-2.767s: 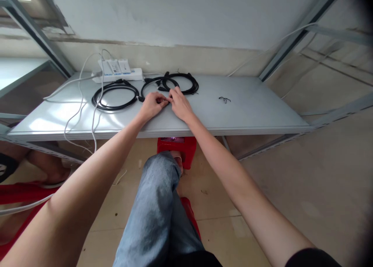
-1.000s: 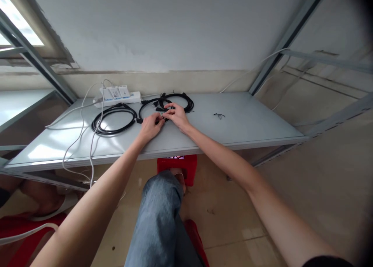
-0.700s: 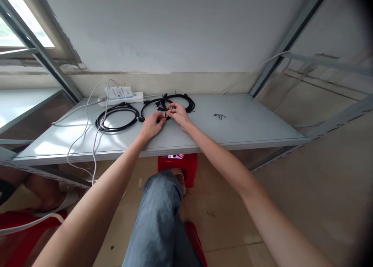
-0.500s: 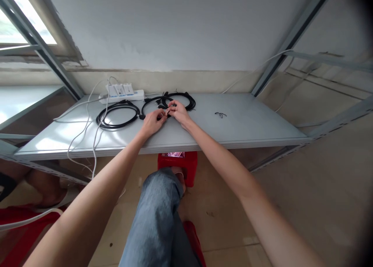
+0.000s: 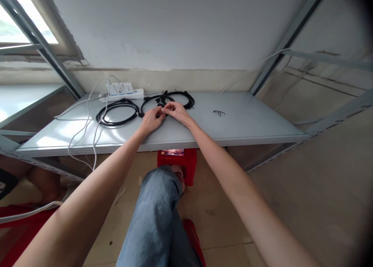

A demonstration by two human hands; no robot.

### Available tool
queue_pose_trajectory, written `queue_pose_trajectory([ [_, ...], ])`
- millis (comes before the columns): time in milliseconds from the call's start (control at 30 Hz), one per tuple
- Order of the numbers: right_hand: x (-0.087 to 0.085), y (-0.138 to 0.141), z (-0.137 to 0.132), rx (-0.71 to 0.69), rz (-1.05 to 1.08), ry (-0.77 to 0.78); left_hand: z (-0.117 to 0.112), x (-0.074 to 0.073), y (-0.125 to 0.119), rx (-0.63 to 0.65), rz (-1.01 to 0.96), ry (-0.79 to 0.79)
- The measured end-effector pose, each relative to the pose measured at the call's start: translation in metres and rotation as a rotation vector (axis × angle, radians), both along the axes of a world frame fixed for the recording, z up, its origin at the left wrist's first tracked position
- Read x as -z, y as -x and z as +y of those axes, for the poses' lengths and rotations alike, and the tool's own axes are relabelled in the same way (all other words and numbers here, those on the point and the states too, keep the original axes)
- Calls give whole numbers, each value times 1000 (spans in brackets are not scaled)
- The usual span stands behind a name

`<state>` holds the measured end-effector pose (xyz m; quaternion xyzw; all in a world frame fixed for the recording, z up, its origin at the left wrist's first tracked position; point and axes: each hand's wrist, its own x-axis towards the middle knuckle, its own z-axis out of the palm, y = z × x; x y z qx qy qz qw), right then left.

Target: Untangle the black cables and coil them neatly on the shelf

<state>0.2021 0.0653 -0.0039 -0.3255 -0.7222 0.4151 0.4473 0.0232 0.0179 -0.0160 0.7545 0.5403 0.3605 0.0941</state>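
Observation:
Three coils of black cable lie on the grey shelf. At the near right side of the middle coil, my left hand is closed with fingers curled around the cable. Beside it, my right hand pinches thumb and forefinger together, its tips meeting the left fingertips. Whatever is in that pinch is too small and covered to make out. The left coil rests apart from my hands, and the right coil sits just behind my right hand.
Several thin black ties lie on the shelf to the right. A white power strip with plugged-in adapters stands at the back left, its white cables hanging over the front edge. Under the shelf is a red stool with a lit phone.
My right hand's fingers have come down and drawn in to a tighter pinch against the left fingertips. My left hand stays by the middle coil. The view has shifted slightly.

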Motion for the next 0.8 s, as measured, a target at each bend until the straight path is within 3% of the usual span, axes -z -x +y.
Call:
queue_pose_trajectory([
  [167,0,0,-2,26,-68,-2,0,-1,1,-1,38,-2],
  [500,6,3,2,72,81,12,0,-1,-1,2,-4,2],
  [800,9,3,0,69,227,221,2,-1,-1,-35,23,38],
])
